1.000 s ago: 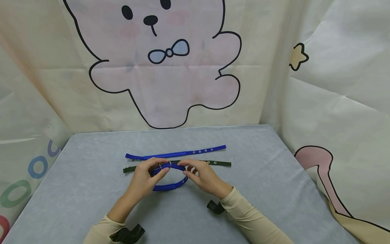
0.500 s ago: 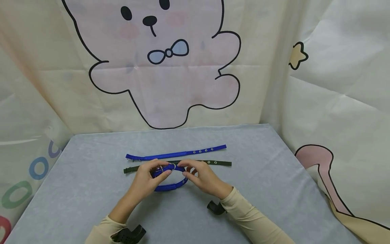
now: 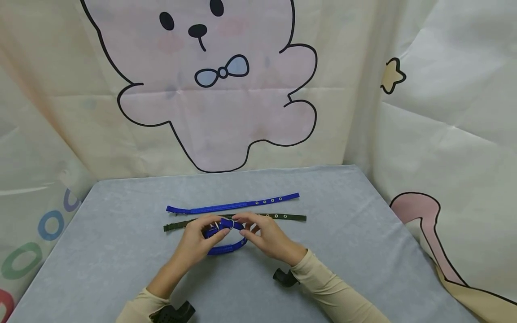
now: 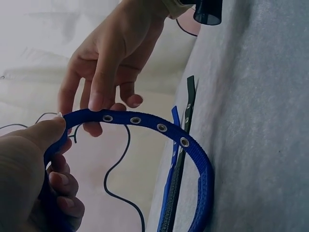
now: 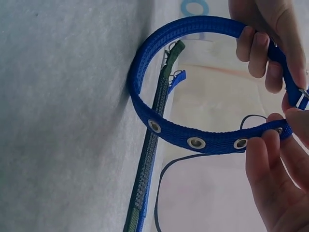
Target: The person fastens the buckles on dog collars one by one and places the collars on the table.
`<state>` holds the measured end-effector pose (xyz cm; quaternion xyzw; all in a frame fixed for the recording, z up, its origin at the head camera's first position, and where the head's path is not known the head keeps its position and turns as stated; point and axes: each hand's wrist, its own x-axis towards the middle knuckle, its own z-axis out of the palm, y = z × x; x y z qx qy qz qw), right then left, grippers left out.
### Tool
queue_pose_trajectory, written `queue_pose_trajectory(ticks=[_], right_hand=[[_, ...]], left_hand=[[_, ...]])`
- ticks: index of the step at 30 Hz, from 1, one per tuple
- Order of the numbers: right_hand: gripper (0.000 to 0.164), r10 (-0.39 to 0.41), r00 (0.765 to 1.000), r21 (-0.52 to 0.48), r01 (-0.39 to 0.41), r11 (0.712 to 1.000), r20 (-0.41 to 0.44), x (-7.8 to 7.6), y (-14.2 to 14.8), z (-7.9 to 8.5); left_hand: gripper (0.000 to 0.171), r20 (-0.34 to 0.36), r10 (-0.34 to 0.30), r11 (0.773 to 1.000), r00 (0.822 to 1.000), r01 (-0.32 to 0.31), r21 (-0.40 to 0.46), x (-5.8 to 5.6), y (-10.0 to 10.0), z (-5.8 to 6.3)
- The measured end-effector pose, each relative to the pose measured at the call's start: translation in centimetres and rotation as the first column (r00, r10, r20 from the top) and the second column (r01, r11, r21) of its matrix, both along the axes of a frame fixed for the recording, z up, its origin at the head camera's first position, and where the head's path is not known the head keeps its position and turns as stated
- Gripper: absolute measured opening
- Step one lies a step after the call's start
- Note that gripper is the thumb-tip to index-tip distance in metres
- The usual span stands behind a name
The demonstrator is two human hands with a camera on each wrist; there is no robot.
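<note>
Both hands hold a blue webbing collar [image 3: 228, 248] with metal eyelets, bent into a loop low over the table. My left hand [image 3: 197, 241] grips its buckle end, thumb on the strap and fingers curled round it. A metal buckle [image 5: 303, 94] shows beside those fingers in the right wrist view. My right hand [image 3: 267, 236] pinches the eyelet end between thumb and fingers, close to the left fingertips. Several eyelets line the curved strap [image 4: 149, 123] in the left wrist view. The strap's very tip is hidden by the fingers.
Behind the hands, a second blue collar [image 3: 218, 208] lies straight on the grey cloth-covered table [image 3: 101, 251]. A dark green collar [image 3: 291, 217] lies between it and the hands, partly covered by them. Printed curtains [image 3: 258, 112] surround the table.
The left hand has shifted slightly right, towards the right hand, and the held loop has narrowed. The right hand keeps its pinch on the strap. The two lying collars have not moved.
</note>
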<state>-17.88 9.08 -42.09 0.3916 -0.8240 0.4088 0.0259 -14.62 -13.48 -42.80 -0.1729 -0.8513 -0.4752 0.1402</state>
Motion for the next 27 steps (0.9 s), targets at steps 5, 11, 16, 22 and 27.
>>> queue_pose_trajectory(ticks=[5, 11, 16, 22, 27], right_hand=[[0.036, 0.042, 0.999, -0.034, -0.041, 0.999, 0.025, 0.3, -0.1, 0.1], [0.032, 0.068, 0.995, -0.072, -0.064, 0.995, 0.068, 0.8, -0.4, 0.1], [0.030, 0.029, 0.998, -0.082, -0.024, 0.996, 0.060, 1.0, -0.6, 0.1], [0.024, -0.027, 0.997, -0.086, 0.033, 0.996, 0.073, 1.0, -0.6, 0.1], [0.023, -0.028, 0.991, -0.146, 0.047, 0.988, 0.129, 0.8, -0.5, 0.0]], left_hand=[[0.019, 0.000, -0.035, 0.999, 0.999, 0.035, -0.016, 0.3, 0.2, -0.2], [0.017, -0.010, -0.033, 0.997, 0.999, 0.033, -0.068, 0.6, 0.7, -0.2], [0.016, -0.075, -0.040, 0.992, 0.996, 0.031, -0.119, 0.6, 1.2, -0.1], [0.024, -0.088, -0.008, 0.998, 0.996, 0.003, -0.062, 0.7, 1.1, -0.1], [0.025, -0.080, -0.001, 1.000, 0.997, 0.001, -0.006, 0.7, 1.0, 0.0]])
